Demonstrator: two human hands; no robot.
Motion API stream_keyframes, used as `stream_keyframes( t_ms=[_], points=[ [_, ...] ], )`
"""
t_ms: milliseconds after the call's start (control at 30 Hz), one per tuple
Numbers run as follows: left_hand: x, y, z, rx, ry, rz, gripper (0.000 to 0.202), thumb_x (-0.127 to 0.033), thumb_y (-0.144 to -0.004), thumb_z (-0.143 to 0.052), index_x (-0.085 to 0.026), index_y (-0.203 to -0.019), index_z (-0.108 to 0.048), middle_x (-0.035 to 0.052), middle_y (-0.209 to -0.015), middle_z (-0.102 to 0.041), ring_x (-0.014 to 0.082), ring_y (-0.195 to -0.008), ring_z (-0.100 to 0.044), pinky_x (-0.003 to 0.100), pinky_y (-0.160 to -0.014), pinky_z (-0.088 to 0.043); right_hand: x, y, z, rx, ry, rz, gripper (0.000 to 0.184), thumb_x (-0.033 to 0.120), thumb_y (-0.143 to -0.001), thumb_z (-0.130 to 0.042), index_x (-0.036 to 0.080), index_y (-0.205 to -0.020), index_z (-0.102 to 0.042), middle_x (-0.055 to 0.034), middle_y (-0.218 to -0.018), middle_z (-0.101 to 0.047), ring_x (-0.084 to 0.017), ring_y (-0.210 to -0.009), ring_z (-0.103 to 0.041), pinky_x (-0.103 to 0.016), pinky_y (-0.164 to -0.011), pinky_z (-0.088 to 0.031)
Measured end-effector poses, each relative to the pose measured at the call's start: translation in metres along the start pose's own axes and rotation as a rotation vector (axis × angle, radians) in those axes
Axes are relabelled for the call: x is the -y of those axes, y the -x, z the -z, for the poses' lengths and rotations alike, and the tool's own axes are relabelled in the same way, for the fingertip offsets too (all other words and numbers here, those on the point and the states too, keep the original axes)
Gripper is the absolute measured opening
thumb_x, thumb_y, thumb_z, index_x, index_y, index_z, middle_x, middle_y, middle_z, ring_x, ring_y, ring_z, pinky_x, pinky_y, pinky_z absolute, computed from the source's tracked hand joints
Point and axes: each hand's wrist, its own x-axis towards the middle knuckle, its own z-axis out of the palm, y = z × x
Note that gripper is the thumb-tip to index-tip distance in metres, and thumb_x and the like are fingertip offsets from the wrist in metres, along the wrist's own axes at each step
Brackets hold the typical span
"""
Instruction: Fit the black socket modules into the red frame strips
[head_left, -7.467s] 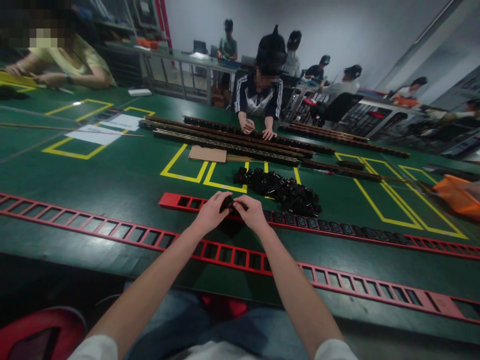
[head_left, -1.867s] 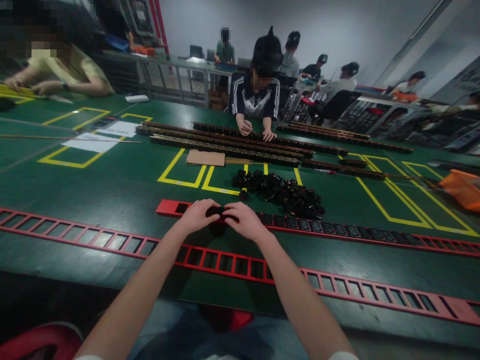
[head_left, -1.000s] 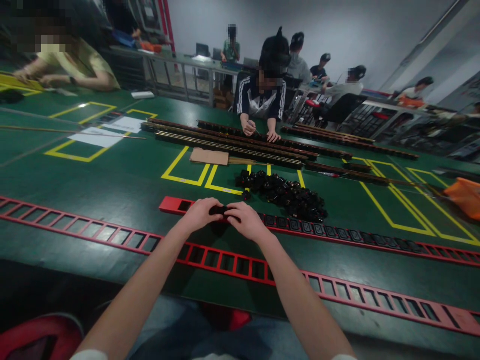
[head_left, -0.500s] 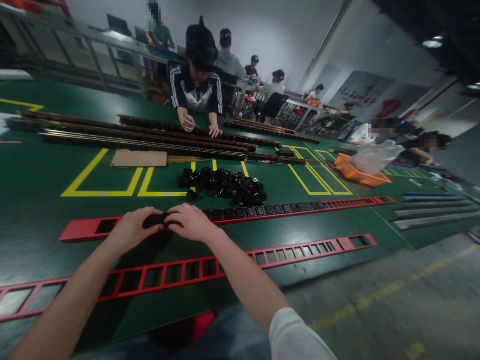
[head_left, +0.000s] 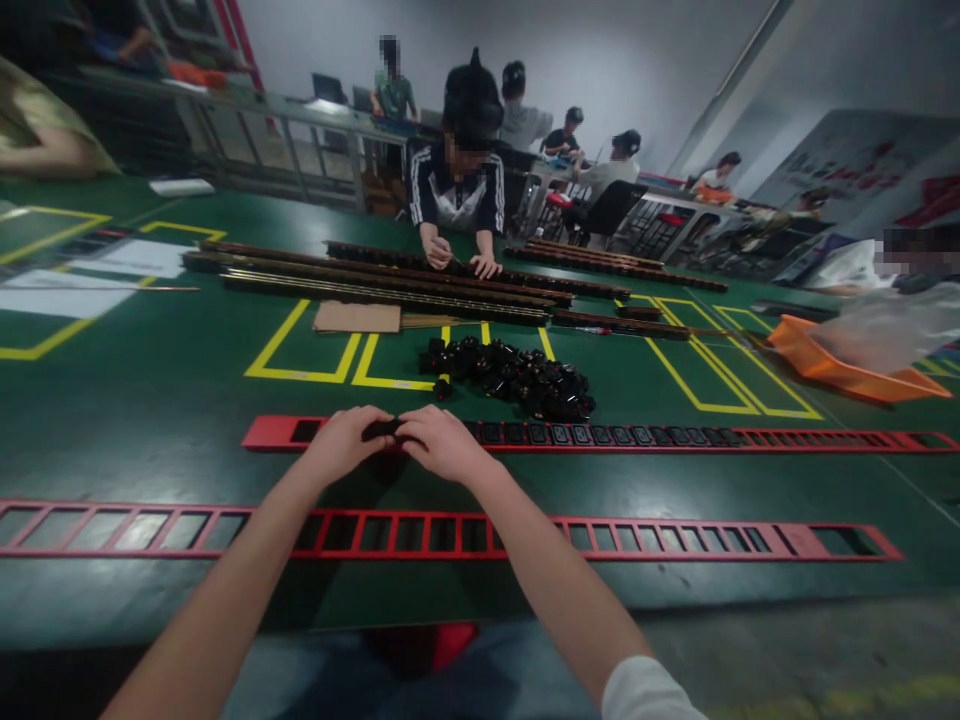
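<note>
A long red slotted strip [head_left: 802, 440] lies across the green table, with a row of black sockets [head_left: 560, 434] seated in its middle openings. Over its left part, my left hand [head_left: 341, 445] is closed, thumb and fingers pinching a dark piece that looks like another black socket [head_left: 381, 430]. My right hand [head_left: 444, 442] meets it from the other side, fingertips curled on the same piece. The fingers hide most of it, so how it sits in the strip cannot be made out. Just behind the strip is a heap of loose black sockets [head_left: 510, 375].
Nearer to me lies a second red slotted strip [head_left: 795, 540], under my forearms. Farther back are long dark rails [head_left: 390, 285], a cardboard piece [head_left: 358, 318] and an orange bin [head_left: 847, 365] with clear plastic. Across the table a co-worker [head_left: 457, 200] handles a rail.
The view has swung left and levelled, so everything appears farther right. Both hands stay together at the same part of the strip, still on the dark piece.
</note>
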Motion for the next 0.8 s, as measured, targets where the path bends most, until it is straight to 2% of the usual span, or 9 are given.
stream_keyframes(
  t_ms=[167, 367, 433, 500, 633, 700, 800],
  points=[
    [-0.002, 0.001, -0.002, -0.014, -0.065, -0.013, 0.027, -0.036, -0.081, -0.067, -0.024, -0.105, -0.066, 0.0042, -0.103, -0.072, 0.0244, -0.098, -0.065, 0.037, -0.086, -0.049, -0.001, -0.001, -0.002, -0.012, 0.009, -0.004, 0.017, 0.022, -0.094, -0.060, 0.023, -0.110, -0.066, -0.0051, -0.126, -0.066, -0.022, -0.117, -0.055, -0.041, -0.097, -0.046],
    [-0.002, 0.002, -0.003, -0.027, -0.144, -0.027, 0.029, -0.043, -0.085, -0.065, -0.025, -0.107, -0.063, 0.0032, -0.104, -0.070, 0.0244, -0.098, -0.064, 0.038, -0.087, -0.046, -0.016, -0.001, -0.006, -0.228, 0.055, -0.225, 0.024, 0.022, -0.096, -0.055, 0.021, -0.118, -0.065, -0.0092, -0.126, -0.064, -0.024, -0.116, -0.055, -0.044, -0.099, -0.046],
    [-0.001, 0.002, -0.003, -0.023, -0.145, -0.032, 0.031, -0.045, -0.085, -0.065, -0.025, -0.108, -0.062, 0.0029, -0.104, -0.069, 0.0242, -0.098, -0.063, 0.038, -0.088, -0.045, -0.020, 0.000, -0.005, -0.272, 0.096, -0.298, 0.028, 0.025, -0.096, -0.054, 0.022, -0.123, -0.064, -0.0116, -0.134, -0.059, -0.028, -0.121, -0.051, -0.048, -0.099, -0.046],
    [-0.001, 0.002, -0.002, -0.017, -0.141, -0.037, 0.031, -0.046, -0.085, -0.064, -0.025, -0.109, -0.062, 0.0027, -0.104, -0.069, 0.0242, -0.098, -0.063, 0.038, -0.088, -0.044, -0.024, 0.000, -0.005, -0.255, 0.142, -0.365, 0.033, 0.030, -0.095, -0.057, 0.025, -0.128, -0.063, -0.0133, -0.145, -0.049, -0.033, -0.129, -0.045, -0.053, -0.100, -0.045],
    [-0.002, 0.002, -0.002, -0.007, -0.137, -0.031, 0.031, -0.045, -0.086, -0.063, -0.025, -0.110, -0.061, 0.0029, -0.107, -0.069, 0.0247, -0.100, -0.062, 0.039, -0.088, -0.043, -0.024, -0.004, -0.004, -0.101, 0.193, -0.488, 0.042, 0.045, -0.096, -0.055, 0.031, -0.136, -0.058, -0.0128, -0.157, -0.034, -0.038, -0.140, -0.034, -0.061, -0.105, -0.038],
    [-0.003, 0.002, -0.002, -0.007, -0.136, -0.028, 0.031, -0.045, -0.087, -0.063, -0.025, -0.111, -0.061, 0.0031, -0.108, -0.069, 0.0249, -0.102, -0.062, 0.039, -0.089, -0.043, -0.021, -0.005, -0.003, -0.035, 0.224, -0.531, 0.043, 0.049, -0.098, -0.049, 0.033, -0.137, -0.056, -0.0115, -0.158, -0.033, -0.037, -0.141, -0.033, -0.060, -0.106, -0.036],
    [-0.004, 0.002, -0.003, -0.012, -0.135, -0.030, 0.031, -0.044, -0.087, -0.062, -0.025, -0.111, -0.061, 0.0028, -0.109, -0.069, 0.0248, -0.103, -0.062, 0.040, -0.090, -0.042, -0.017, -0.006, -0.001, -0.016, 0.261, -0.550, 0.044, 0.049, -0.099, -0.046, 0.030, -0.138, -0.056, -0.0126, -0.154, -0.038, -0.035, -0.136, -0.040, -0.056, -0.106, -0.038]
  ],
)
